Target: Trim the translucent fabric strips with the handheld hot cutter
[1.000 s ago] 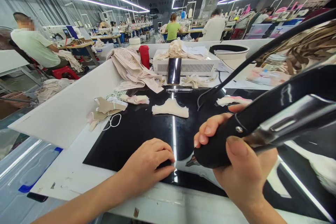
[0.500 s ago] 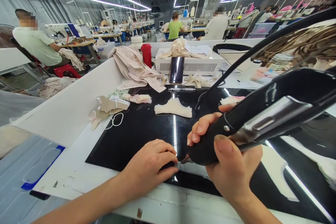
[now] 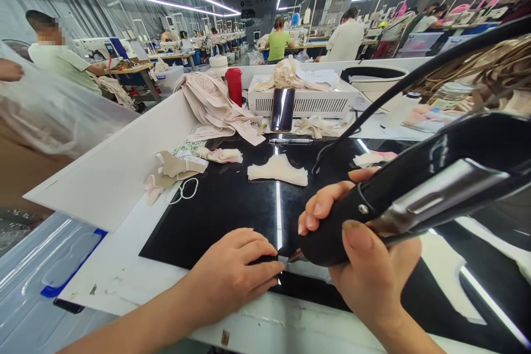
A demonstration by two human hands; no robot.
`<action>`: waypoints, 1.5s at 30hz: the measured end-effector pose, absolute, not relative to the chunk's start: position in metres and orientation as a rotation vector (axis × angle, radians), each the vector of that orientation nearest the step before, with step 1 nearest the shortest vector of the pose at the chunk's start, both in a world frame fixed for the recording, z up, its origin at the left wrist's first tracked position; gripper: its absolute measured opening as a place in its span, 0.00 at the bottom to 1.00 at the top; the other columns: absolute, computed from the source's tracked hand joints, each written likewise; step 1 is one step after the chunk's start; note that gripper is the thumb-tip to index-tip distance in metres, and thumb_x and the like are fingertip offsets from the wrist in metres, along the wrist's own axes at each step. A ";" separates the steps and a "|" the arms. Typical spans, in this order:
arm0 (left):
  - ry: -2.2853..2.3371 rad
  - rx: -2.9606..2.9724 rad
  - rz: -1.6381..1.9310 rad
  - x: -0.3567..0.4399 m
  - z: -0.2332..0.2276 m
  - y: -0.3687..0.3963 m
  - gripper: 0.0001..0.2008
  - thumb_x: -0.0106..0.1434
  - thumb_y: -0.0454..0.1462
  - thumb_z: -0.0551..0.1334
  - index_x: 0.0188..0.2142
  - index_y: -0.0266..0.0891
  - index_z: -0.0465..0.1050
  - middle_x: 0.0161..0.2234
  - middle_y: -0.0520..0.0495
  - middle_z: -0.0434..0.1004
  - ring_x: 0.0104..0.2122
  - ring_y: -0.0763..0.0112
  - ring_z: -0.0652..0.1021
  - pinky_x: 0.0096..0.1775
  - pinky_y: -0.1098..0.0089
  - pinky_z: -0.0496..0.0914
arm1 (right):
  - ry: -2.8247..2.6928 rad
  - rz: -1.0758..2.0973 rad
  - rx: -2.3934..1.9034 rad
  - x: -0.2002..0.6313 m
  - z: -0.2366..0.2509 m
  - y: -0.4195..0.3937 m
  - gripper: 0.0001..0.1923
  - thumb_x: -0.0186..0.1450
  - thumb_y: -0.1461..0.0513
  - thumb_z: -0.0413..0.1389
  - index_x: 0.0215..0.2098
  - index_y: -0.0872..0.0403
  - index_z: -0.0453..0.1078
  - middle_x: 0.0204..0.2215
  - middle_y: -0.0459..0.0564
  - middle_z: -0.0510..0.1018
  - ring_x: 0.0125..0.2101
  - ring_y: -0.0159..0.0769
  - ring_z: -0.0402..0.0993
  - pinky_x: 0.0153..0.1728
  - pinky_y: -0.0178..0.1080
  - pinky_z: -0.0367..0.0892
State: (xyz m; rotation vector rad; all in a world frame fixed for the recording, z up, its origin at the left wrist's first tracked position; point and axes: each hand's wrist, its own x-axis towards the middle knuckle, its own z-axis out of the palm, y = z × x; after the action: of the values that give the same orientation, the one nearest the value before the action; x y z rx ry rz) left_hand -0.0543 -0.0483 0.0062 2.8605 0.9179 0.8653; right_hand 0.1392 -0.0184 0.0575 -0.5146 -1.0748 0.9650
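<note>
A long sewing workshop runs back under strip lights, with people seated at machines, and in front lies a glossy black work surface (image 3: 215,204) set into a white table (image 3: 112,271). The left hand (image 3: 232,274) lies flat near the front edge, fingers pressed down on a small dark piece (image 3: 265,259) that is mostly hidden beneath them — what it is cannot be told. The right hand (image 3: 365,265) is wrapped firmly round the black handle of a corded hand tool (image 3: 415,193), thumb on top, its tip (image 3: 295,256) pointing down at the surface just beside the left fingertips; whether the tip touches the piece cannot be told. Farther back on the black surface lies a cream fabric cut-out (image 3: 277,170), with beige scraps (image 3: 172,172) to the left. Behind these a phone (image 3: 282,109) leans against a white box (image 3: 307,100) — a red cup (image 3: 234,86) stands just to its left, beside a heap of beige cloth (image 3: 215,105).
</note>
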 end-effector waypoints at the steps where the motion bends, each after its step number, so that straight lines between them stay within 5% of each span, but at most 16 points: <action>1: 0.921 2.858 0.872 -0.054 0.006 -0.049 0.07 0.78 0.37 0.64 0.48 0.40 0.81 0.46 0.47 0.85 0.47 0.67 0.83 0.58 0.62 0.77 | -1.074 0.966 -0.517 0.139 0.058 -0.018 0.23 0.66 0.52 0.71 0.52 0.45 0.68 0.30 0.41 0.78 0.22 0.36 0.74 0.21 0.41 0.73; 35: 0.967 2.545 0.910 -0.055 0.000 -0.047 0.09 0.77 0.34 0.63 0.52 0.41 0.82 0.50 0.46 0.85 0.50 0.63 0.83 0.53 0.63 0.76 | -1.126 1.020 -0.474 0.134 0.059 -0.026 0.18 0.68 0.54 0.69 0.52 0.45 0.70 0.29 0.41 0.78 0.24 0.35 0.74 0.23 0.39 0.75; 45: 0.771 2.671 0.770 -0.055 0.013 -0.035 0.10 0.79 0.34 0.60 0.48 0.38 0.82 0.51 0.43 0.84 0.51 0.62 0.82 0.57 0.61 0.76 | -1.227 0.736 -0.789 0.182 0.086 -0.028 0.21 0.59 0.48 0.76 0.44 0.46 0.79 0.35 0.46 0.82 0.35 0.42 0.80 0.37 0.43 0.79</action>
State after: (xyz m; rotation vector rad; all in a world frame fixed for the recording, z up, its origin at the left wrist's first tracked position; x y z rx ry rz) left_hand -0.0546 -0.0355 0.0130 2.6711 0.7709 0.7701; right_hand 0.1821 -0.0281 0.0855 -0.7895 -1.2269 0.7363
